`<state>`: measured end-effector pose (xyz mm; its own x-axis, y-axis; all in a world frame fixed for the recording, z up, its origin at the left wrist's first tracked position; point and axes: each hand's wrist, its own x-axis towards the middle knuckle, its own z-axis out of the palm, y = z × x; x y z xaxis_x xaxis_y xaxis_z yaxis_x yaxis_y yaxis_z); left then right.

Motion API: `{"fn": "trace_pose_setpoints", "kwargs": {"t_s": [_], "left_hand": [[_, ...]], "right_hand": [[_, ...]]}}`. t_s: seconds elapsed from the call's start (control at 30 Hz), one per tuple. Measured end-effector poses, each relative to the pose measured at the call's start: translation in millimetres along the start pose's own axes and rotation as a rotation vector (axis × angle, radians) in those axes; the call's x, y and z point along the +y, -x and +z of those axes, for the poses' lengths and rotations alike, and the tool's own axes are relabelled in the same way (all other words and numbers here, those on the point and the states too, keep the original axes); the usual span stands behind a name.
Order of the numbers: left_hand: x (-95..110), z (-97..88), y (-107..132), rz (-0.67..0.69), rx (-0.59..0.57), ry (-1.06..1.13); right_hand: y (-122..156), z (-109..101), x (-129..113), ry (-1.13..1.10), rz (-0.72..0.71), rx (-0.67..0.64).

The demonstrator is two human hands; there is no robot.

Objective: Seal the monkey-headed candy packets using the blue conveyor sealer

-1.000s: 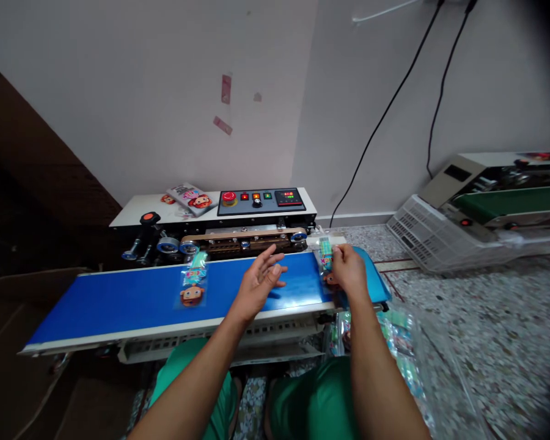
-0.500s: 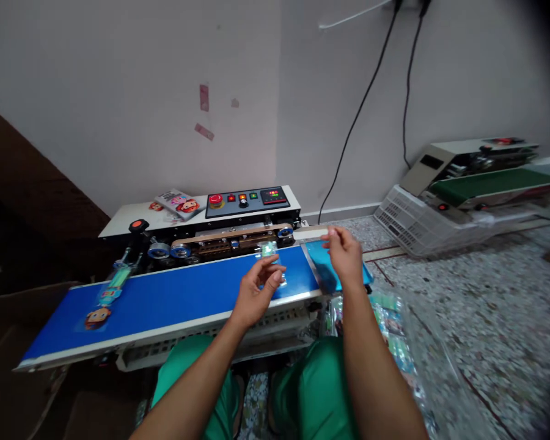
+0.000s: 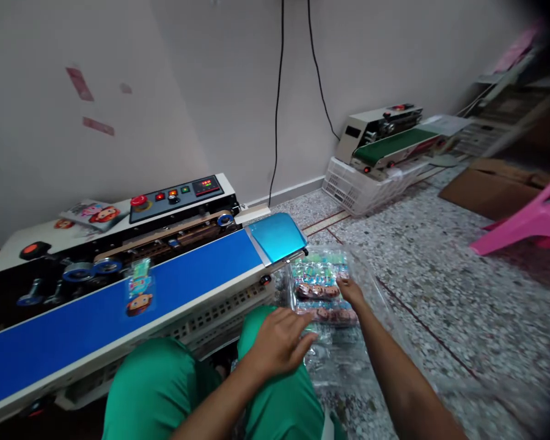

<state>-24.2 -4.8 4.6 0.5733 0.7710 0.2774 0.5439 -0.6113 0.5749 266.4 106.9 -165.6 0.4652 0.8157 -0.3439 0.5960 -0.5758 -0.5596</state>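
Low beside the conveyor, my right hand [image 3: 351,292] is at the right edge of a row of clear cartoon-figure packets [image 3: 318,276], its fingers closed on that edge and partly hidden. The row is part of a clear plastic bag [image 3: 371,275] of such packets on the floor. Over my green-trousered knee, my left hand [image 3: 279,342] hangs palm down, fingers apart and holding nothing. One cartoon-figure packet [image 3: 139,293] lies on the blue conveyor belt [image 3: 201,263], its top end by the sealing machine's rollers.
The sealing machine's control panel [image 3: 178,197] is lit, with a printed packet [image 3: 94,214] on its top. A light-blue plate [image 3: 278,237] ends the belt. Farther right are a second machine [image 3: 385,137] on a white crate [image 3: 348,189], a cardboard box [image 3: 486,186] and a pink stool [image 3: 527,214].
The view has swung right. My right hand has gone from the belt's end down to the packets on the floor; my left hand has moved off the belt. The packet travelled left along the belt.
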Motion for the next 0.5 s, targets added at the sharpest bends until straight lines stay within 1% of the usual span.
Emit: {"fn": "trace_pose_setpoints", "kwargs": {"t_s": [0.07, 0.13, 0.23, 0.37, 0.43, 0.5], "left_hand": [[-2, 0.2, -1, -0.061, 0.038, -0.011], [-5, -2.0, -2, -0.111, 0.080, -0.009], [-9, -4.3, -3, -0.112, 0.094, -0.027], [-12, -5.0, -5, -0.131, 0.128, -0.023], [-13, -5.2, -9, -0.145, 0.158, -0.029], [-13, -5.1, -13, -0.152, 0.176, -0.031]], "right_hand": [[-8, 14, 13, 0.074, 0.032, -0.025], [-17, 25, 21, 0.134, 0.046, -0.039], [-34, 36, 25, 0.214, 0.043, -0.041], [-47, 49, 13, 0.300, 0.046, 0.004], [-46, 60, 1, 0.338, 0.039, 0.035], [-41, 74, -14, 0.363, 0.016, 0.026]]}}
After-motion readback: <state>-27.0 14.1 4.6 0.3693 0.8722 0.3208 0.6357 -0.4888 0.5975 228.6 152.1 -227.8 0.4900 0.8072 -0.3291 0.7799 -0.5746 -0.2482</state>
